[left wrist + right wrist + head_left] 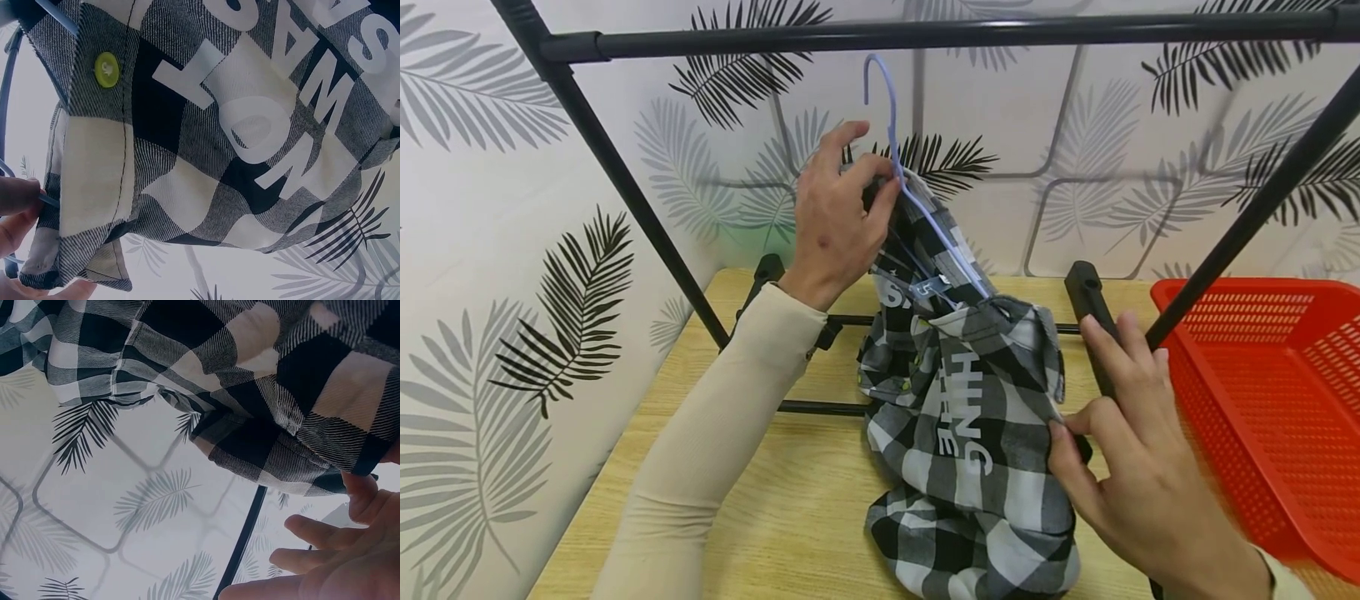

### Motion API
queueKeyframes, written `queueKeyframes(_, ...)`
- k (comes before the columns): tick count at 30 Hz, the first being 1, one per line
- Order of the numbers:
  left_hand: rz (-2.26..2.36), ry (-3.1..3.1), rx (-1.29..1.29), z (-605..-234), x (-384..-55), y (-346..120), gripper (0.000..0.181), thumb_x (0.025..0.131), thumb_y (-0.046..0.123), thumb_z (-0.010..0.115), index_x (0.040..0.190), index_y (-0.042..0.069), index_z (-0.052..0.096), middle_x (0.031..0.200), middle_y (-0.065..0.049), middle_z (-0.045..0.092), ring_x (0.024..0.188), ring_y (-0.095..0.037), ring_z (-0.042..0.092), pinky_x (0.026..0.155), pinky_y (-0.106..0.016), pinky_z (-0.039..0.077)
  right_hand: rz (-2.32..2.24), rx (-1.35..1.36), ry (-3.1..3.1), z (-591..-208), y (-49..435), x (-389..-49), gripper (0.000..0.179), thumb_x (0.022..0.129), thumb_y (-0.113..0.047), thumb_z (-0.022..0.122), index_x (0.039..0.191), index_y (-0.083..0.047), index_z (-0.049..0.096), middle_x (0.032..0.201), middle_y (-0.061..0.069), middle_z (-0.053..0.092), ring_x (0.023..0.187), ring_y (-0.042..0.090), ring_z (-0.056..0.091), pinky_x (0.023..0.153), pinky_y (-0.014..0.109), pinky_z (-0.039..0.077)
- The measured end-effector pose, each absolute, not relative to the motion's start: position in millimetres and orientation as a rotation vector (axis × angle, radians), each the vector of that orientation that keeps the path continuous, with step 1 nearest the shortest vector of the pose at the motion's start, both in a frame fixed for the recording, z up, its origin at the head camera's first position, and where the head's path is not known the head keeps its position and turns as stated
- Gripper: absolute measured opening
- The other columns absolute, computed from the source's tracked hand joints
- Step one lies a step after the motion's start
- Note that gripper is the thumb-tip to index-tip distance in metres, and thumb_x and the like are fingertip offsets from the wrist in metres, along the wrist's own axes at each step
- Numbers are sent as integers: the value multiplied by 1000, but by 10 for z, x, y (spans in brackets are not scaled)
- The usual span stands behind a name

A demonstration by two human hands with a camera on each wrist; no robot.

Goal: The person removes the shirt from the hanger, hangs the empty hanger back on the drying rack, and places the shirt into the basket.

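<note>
A black, grey and white checked shirt point(1022, 492) with white lettering hangs on a thin light-blue clothes hanger point(891, 108). The hanger leans, its hook apart from the black bar above. My left hand point(842, 221) pinches the hanger just below its hook, beside the shirt's collar. A yellow-green button point(107, 69) shows on the front placket in the left wrist view. At the shirt's right side, my right hand point(1142, 467) pinches the fabric edge between thumb and index finger, its other fingers extended. Folds hide the hanger's lower part.
A black rack's top bar point(955, 35) crosses above the hands, with slanted posts on both sides. On the right, a red plastic basket point(1232, 467) stands on the wooden table point(782, 517). Behind is a leaf-patterned wall point(1105, 125).
</note>
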State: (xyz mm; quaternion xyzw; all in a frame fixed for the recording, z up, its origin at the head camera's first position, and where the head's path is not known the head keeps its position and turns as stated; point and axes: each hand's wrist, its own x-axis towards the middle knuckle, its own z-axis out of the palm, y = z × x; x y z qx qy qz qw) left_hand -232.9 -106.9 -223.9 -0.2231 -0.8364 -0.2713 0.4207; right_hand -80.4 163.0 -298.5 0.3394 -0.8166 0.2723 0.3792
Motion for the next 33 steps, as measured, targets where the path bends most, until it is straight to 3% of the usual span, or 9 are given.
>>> queueKeyframes(25, -691, -2109, -536, -2253, -2319, -1055, 17, 97, 15, 66, 100, 0, 72, 140, -20, 51, 136, -31, 44, 114, -45, 27, 686, 840, -2171, -3026, 1739, -811, 56, 103, -44, 33, 73, -1, 53, 150, 31, 37, 146, 48, 19, 102, 79, 10)
queueKeyframes(33, -686, -2098, -536, -2253, -2321, -1056, 16, 96, 14, 66, 99, -1, 72, 139, -21, 51, 134, -32, 45, 113, -44, 30, 663, 840, -2195, -3038, 1746, -815, 46, 99, -35, 35, 74, -1, 52, 150, 31, 36, 147, 48, 18, 102, 79, 9)
